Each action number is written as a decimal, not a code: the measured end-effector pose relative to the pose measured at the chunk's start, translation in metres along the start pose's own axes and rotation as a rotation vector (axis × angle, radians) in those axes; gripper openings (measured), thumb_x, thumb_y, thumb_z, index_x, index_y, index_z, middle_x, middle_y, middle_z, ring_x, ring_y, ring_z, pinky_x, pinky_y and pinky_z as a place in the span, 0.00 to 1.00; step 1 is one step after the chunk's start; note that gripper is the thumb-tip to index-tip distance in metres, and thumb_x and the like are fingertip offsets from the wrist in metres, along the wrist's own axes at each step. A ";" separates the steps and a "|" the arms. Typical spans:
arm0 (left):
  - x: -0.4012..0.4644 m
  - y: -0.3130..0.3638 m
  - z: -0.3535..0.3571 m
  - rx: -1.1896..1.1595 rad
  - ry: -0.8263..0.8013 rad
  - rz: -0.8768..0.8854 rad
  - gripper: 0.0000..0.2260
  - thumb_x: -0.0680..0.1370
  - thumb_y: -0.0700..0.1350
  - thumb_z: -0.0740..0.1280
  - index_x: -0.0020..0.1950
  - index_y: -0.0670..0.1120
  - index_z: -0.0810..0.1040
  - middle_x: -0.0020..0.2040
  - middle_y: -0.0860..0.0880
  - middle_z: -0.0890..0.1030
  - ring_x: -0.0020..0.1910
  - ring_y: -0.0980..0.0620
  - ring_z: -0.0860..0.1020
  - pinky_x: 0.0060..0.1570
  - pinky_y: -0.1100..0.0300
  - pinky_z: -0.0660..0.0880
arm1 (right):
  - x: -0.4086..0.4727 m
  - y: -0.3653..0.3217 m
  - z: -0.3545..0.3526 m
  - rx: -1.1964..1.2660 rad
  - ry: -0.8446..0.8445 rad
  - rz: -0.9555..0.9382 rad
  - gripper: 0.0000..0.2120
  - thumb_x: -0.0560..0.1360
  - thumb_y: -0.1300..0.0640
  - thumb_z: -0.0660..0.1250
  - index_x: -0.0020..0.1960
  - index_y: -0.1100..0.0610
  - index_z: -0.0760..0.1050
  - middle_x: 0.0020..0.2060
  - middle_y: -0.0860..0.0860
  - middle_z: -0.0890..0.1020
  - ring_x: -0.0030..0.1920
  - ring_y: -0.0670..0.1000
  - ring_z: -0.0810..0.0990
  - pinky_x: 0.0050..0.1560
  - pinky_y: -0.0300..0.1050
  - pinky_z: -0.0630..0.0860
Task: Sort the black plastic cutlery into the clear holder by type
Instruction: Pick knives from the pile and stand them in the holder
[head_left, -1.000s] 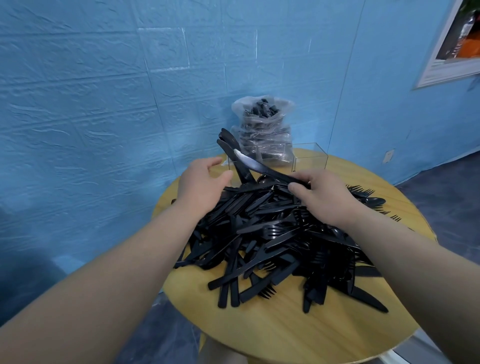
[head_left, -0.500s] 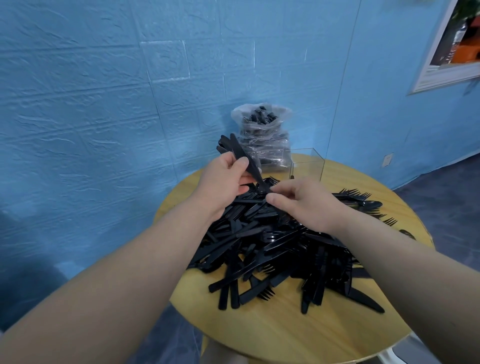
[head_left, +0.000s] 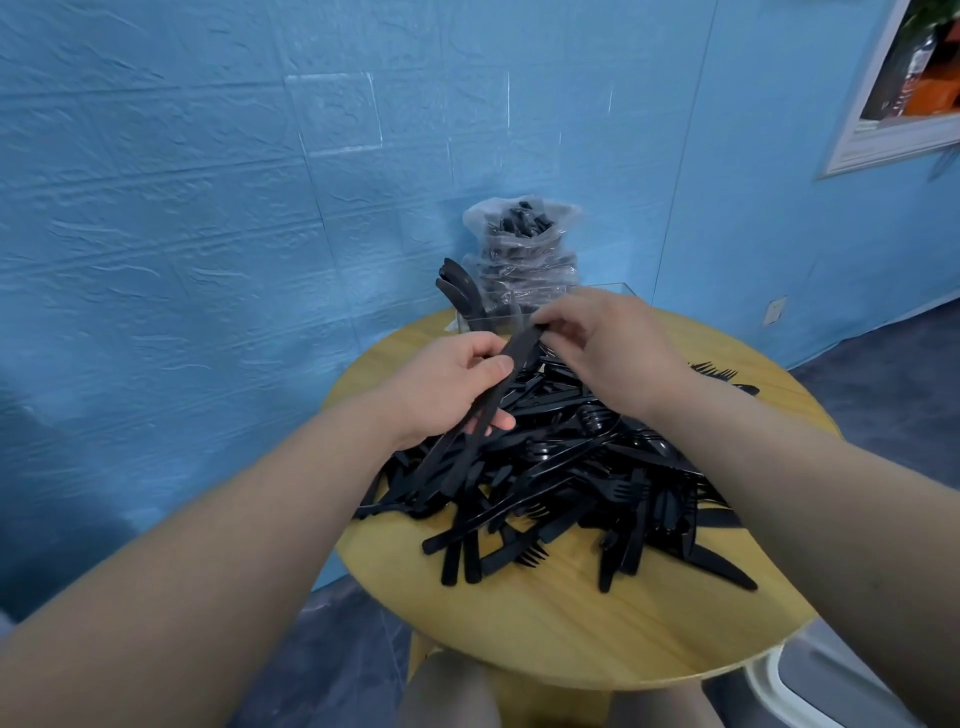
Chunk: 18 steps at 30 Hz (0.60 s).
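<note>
**Two hands on one bundle of knives, holder just beyond**

Two hands work over a heap of black cutlery (head_left: 566, 467) on the round wooden table (head_left: 571, 623). The left hand (head_left: 447, 384) has its fingers and thumb curled round a small bundle of knives (head_left: 498, 384), apparently two or three pieces, though the blur makes the count uncertain. The bundle's long axis runs diagonally: the lower end points down and left toward the person, the upper end up and right, away from the person. The right hand (head_left: 608, 348) pinches that upper end between thumb and fingertips, seemingly squaring the pieces together.

The clear holder (head_left: 613, 293) stands at the table's far edge, directly behind the right hand and partly hidden by it; a few knives (head_left: 457, 291) already stand upright in its left part. A plastic bag of cutlery (head_left: 522, 244) sits behind it against the blue wall. The bundle's upper end already aims roughly toward the holder, and the left hand carries it, so the drop likely falls to that hand, moving forward and slightly right.
</note>
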<state>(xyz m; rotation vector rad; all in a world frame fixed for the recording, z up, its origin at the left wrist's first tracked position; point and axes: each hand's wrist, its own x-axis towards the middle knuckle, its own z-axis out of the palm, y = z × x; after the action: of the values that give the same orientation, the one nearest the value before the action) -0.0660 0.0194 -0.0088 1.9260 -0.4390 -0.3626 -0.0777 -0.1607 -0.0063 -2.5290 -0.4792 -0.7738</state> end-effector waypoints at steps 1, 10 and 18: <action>0.000 -0.001 0.000 -0.005 0.008 -0.011 0.07 0.83 0.43 0.57 0.53 0.46 0.75 0.41 0.47 0.75 0.35 0.51 0.83 0.36 0.59 0.78 | -0.001 0.001 -0.001 -0.029 -0.007 -0.038 0.07 0.75 0.61 0.68 0.52 0.58 0.81 0.39 0.48 0.77 0.40 0.49 0.74 0.43 0.41 0.69; 0.004 -0.005 0.003 0.359 -0.005 0.096 0.08 0.83 0.47 0.55 0.54 0.52 0.74 0.43 0.50 0.82 0.29 0.57 0.76 0.32 0.63 0.72 | -0.003 0.009 -0.002 -0.093 -0.172 0.008 0.05 0.77 0.55 0.66 0.48 0.55 0.80 0.37 0.44 0.75 0.40 0.47 0.76 0.44 0.43 0.72; 0.007 -0.042 -0.027 0.499 0.175 -0.007 0.09 0.83 0.47 0.55 0.54 0.51 0.75 0.37 0.52 0.78 0.33 0.56 0.75 0.33 0.65 0.70 | -0.012 0.018 0.019 -0.127 -0.353 0.128 0.06 0.77 0.55 0.65 0.52 0.54 0.79 0.44 0.45 0.76 0.47 0.50 0.77 0.49 0.44 0.75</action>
<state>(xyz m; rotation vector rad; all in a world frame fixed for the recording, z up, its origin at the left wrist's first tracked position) -0.0420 0.0524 -0.0376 2.4206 -0.4343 -0.0872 -0.0706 -0.1685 -0.0327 -2.7957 -0.3848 -0.3191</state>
